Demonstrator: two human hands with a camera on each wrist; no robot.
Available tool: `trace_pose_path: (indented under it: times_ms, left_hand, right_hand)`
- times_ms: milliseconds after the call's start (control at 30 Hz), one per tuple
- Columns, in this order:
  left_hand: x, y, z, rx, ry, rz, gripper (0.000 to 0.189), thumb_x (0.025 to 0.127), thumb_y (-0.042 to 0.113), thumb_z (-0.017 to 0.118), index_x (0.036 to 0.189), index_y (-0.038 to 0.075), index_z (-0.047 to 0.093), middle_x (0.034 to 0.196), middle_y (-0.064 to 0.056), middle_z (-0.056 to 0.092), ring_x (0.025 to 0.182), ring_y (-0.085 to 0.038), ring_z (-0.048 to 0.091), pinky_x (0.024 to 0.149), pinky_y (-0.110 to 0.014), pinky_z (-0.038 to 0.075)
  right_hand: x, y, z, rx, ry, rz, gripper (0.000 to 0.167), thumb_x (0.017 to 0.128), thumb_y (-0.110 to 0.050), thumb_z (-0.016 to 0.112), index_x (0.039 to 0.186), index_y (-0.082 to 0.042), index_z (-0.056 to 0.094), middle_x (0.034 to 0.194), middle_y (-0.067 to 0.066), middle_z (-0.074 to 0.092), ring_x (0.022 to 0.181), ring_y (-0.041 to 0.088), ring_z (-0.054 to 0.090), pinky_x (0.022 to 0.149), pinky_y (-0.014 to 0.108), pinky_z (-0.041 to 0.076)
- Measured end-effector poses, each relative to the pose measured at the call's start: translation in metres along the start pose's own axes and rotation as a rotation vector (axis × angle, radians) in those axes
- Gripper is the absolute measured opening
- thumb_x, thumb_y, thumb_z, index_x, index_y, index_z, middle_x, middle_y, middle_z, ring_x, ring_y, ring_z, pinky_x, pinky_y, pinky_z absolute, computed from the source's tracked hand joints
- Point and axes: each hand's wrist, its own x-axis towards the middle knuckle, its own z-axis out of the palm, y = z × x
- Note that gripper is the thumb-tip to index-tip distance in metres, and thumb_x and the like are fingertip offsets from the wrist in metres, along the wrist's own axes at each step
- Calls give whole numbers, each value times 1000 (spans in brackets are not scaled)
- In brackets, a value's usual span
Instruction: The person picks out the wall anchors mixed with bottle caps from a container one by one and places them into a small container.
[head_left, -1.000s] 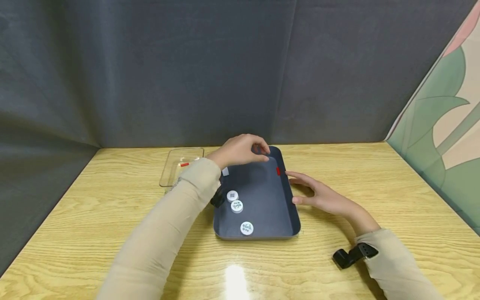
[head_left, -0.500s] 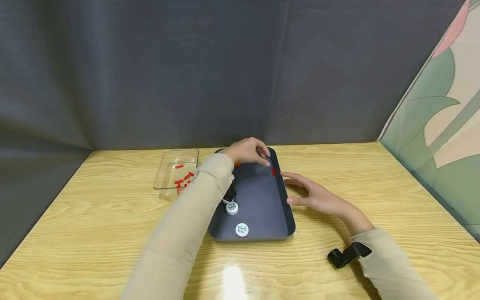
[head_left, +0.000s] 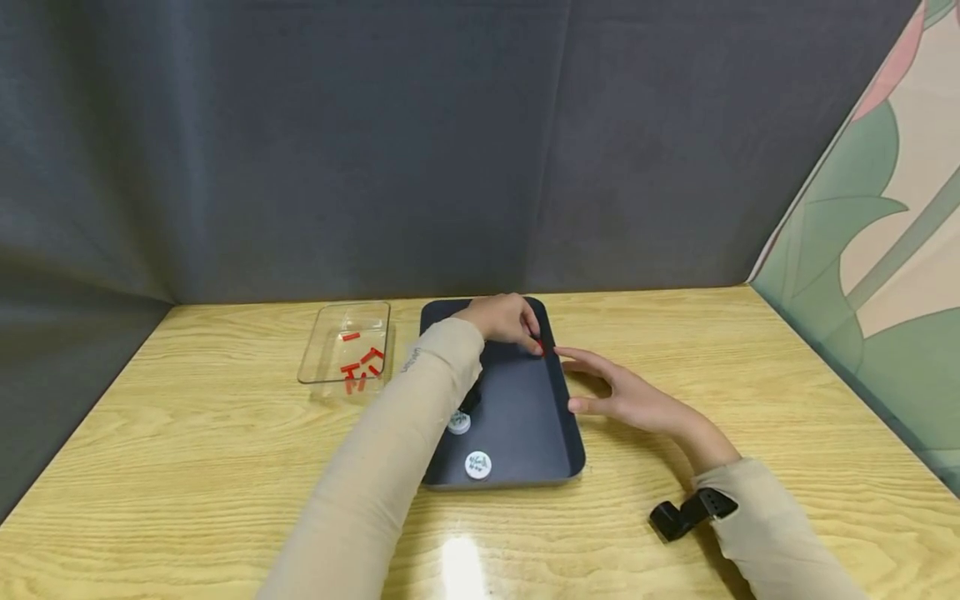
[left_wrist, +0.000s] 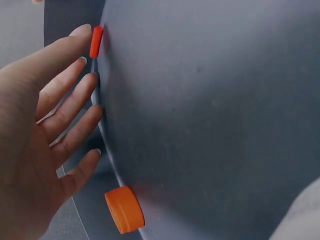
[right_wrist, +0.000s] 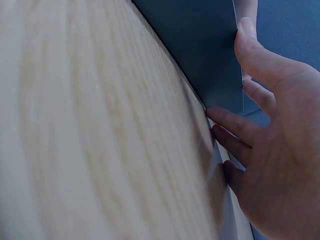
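Note:
My left hand (head_left: 504, 318) reaches into the far right part of a dark grey tray (head_left: 525, 417). A small red stick (left_wrist: 96, 42) lies along the tray's right wall, just by the thumb tip. The left fingers are spread and fairly straight in the left wrist view, not closed round it. An orange bottle cap (left_wrist: 125, 210) sits near the little finger; the sleeve hides it in the head view. My right hand (head_left: 626, 400) has its extended fingers and thumb against the tray's outer right side. In the right wrist view, its thumb (right_wrist: 246, 30) touches the tray wall.
Left of the tray stands a clear plastic box (head_left: 306, 367) with several red sticks (head_left: 371, 356) in it. White round caps with writing, one near the front (head_left: 477, 465) and another (head_left: 459, 423) beside the left wrist, lie in the tray. A dark cloth wall (head_left: 360, 167) rises behind the table.
My left hand has moved forward and lowered from above the tray to the red stick at its right wall. The right hand keeps its place by the tray. The head view has shifted slightly.

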Motion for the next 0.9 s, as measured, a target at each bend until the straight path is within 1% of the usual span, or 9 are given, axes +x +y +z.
trace_pose_path:
  times_ms: [67,233,433,567,700,767,833,900]
  left_hand:
    - [1,2,2,32,3,-13,34,81,45,81,106,23,75,93,13,71,86,-5,62,84,-26,48]
    - [5,6,6,103,15,-38,34,80,50,80,105,27,76,100,15,70,92,-6,61,89,-29,47]
    - [7,9,8,119,13,-61,30,80,48,81,101,27,78,101,15,69,95,-8,61,93,-35,44]
    - [6,8,7,127,5,-45,26,82,47,79,99,28,79,97,17,71,92,-6,62,90,-34,45]
    - [2,5,4,127,6,-9,21,84,46,77,95,28,79,89,17,70,83,-5,61,81,-28,47]
    - [-2,3,2,114,9,3,19,84,45,76,93,28,79,86,16,69,80,-6,60,77,-28,48]
    - [-6,2,0,98,20,8,19,85,45,76,92,28,78,85,16,68,79,-6,59,79,-30,47]
    - [-12,1,-2,87,34,11,18,85,46,75,93,29,77,86,17,68,80,-6,59,84,-34,45]
  right_hand:
    - [-1,0,0,3,1,-1,74,94,-21,70,155,-10,30,152,22,37,142,39,32,111,57,27]
    - [-2,-1,-1,0,7,-3,73,94,-20,70,155,-10,31,152,22,38,142,38,33,111,57,27]
    - [-2,-2,-1,-3,6,-2,74,94,-20,70,155,-10,31,151,21,39,141,38,34,112,56,27]
    - [-2,-3,-1,-6,6,8,74,94,-21,70,155,-11,31,152,21,39,142,38,33,112,57,26]
    - [-1,-4,0,-12,8,18,73,94,-23,70,155,-13,31,152,21,38,142,38,33,112,58,25]
    - [0,-3,0,-12,8,22,73,94,-23,70,155,-13,31,152,22,37,142,38,32,112,57,26]
    - [0,-2,0,-10,8,22,73,94,-23,70,155,-13,31,152,22,37,142,39,32,112,57,26]
    - [0,-1,0,-10,6,20,74,94,-23,70,155,-14,31,152,22,37,142,39,32,112,57,26]
